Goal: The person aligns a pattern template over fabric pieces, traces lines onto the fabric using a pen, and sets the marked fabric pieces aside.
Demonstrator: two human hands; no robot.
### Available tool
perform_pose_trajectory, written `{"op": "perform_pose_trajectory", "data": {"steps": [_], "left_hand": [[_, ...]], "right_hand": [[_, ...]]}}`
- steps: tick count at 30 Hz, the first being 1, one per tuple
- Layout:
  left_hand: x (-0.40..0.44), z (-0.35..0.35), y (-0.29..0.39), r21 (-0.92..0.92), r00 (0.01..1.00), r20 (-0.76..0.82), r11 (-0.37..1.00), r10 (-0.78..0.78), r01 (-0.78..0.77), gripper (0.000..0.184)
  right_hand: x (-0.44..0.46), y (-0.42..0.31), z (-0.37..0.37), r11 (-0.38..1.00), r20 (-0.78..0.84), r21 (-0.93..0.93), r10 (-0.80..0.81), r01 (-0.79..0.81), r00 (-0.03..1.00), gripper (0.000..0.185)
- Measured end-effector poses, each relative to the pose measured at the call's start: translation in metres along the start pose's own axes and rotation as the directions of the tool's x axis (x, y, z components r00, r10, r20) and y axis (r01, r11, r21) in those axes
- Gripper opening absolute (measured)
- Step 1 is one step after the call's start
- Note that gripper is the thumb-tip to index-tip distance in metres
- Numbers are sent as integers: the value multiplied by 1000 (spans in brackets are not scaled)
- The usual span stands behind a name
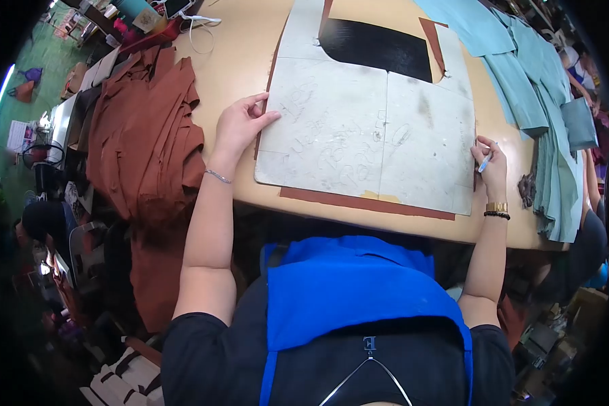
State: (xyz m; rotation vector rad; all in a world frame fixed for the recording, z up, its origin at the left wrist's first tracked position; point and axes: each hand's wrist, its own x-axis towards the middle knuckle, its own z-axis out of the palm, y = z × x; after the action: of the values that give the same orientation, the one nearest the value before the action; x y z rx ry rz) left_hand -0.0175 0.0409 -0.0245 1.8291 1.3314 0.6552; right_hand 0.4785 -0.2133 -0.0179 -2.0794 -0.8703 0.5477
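A large grey cardboard template (331, 128) with a cut-out at its far side and pencil scribbles lies flat on the table. Reddish-brown leather (365, 204) shows from beneath its near edge and sides. My left hand (240, 125) grips the template's left edge, thumb on top and index finger at the side; the other fingers are partly hidden. At the right edge, my right hand (492, 164) is closed around a slim white-and-blue pen (485, 162), its tip pointing down near the border. Inside the cut-out a black surface (379, 51) is visible.
Folded reddish-brown leather (145, 135) is heaped at the table's left side. Light-blue leather sheets (531, 95) hang over the right edge, with a small dark scrap (526, 191) beside them. A white cable (199, 20) lies at the far left of the tabletop (233, 40).
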Motion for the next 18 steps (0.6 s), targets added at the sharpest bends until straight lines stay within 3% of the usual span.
{"op": "perform_pose_trajectory", "data": {"steps": [12, 16, 18], "left_hand": [[-2, -2, -2, 105, 999, -16, 993, 50, -48, 56], [-3, -1, 3, 44, 999, 19, 998, 34, -34, 56], [-2, 2, -1, -72, 998, 36, 996, 45, -42, 55]], "right_hand": [[-1, -7, 1, 998, 21, 49, 39, -40, 999, 38], [0, 0, -2, 991, -11, -118, -65, 64, 998, 38], [2, 7, -2, 997, -13, -67, -27, 26, 1000, 37]]}}
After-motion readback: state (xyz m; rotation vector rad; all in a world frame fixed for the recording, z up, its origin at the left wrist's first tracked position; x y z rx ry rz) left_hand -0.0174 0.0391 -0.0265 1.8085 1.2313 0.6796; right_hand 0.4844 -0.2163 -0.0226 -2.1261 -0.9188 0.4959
